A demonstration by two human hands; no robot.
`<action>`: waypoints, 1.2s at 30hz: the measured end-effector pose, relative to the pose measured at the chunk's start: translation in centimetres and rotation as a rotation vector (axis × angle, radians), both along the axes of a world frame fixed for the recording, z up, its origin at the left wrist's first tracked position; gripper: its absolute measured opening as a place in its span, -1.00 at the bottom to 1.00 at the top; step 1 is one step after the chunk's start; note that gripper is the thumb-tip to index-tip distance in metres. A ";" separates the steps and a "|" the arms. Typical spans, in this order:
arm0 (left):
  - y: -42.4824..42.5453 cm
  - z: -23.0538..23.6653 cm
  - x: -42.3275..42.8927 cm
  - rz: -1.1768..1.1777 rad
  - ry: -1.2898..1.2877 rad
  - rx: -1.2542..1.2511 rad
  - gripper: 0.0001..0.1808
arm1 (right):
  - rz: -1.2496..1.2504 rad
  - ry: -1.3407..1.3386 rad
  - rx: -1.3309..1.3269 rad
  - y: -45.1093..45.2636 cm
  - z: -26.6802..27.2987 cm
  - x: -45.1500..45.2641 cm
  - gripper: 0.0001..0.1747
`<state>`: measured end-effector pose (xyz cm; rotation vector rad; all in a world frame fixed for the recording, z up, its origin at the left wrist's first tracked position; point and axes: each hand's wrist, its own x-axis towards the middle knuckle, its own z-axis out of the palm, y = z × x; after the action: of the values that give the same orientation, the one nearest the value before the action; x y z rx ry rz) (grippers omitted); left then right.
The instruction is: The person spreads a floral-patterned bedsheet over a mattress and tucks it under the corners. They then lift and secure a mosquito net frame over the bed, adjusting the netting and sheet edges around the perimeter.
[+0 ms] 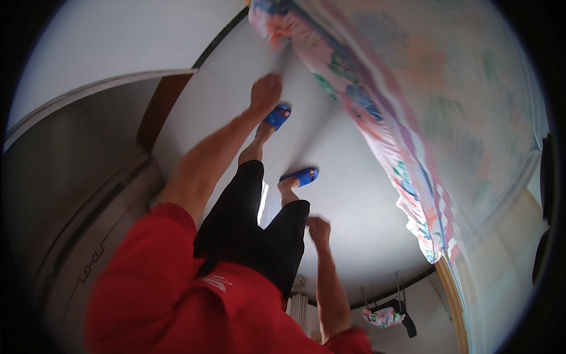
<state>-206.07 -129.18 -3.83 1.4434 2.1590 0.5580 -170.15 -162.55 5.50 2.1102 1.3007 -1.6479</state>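
Note:
My left hand (266,90) is held out ahead of me above the pale floor (353,212), its fingers curled in with no object visible in them. Beneath it is a blue slipper (278,117) on my left foot. My right hand (319,230) hangs beside the leg of my black shorts (247,221). Its fingers look bent, but blur and angle hide whether anything is between them. A second blue slipper (305,177) is on my right foot, set behind the left one.
Along the right runs a bed with floral fabric (367,119) hanging at its side, behind a sheer net (477,177). A chair with a floral cushion (384,317) stands at the lower right. On the left is a cabinet (110,248) with a dark line pattern, near a brown panel (166,106).

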 end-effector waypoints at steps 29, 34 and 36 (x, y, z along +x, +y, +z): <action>12.5 -14.2 0.6 0.279 -1.500 -0.573 -0.55 | -1.336 1.055 0.270 42.2 -19.8 -20.8 -0.44; 12.5 -12.4 3.2 0.199 -1.368 -0.413 -0.76 | -1.091 0.950 0.340 42.2 -17.8 -19.9 -0.50; 12.3 -13.1 3.6 0.356 -1.241 -0.189 -0.82 | -0.935 0.749 0.371 42.1 -17.8 -19.8 -0.57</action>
<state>-202.51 -116.89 -16.96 0.3386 1.3432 0.9889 -189.90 -120.44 -12.25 2.6626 0.7679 -2.9881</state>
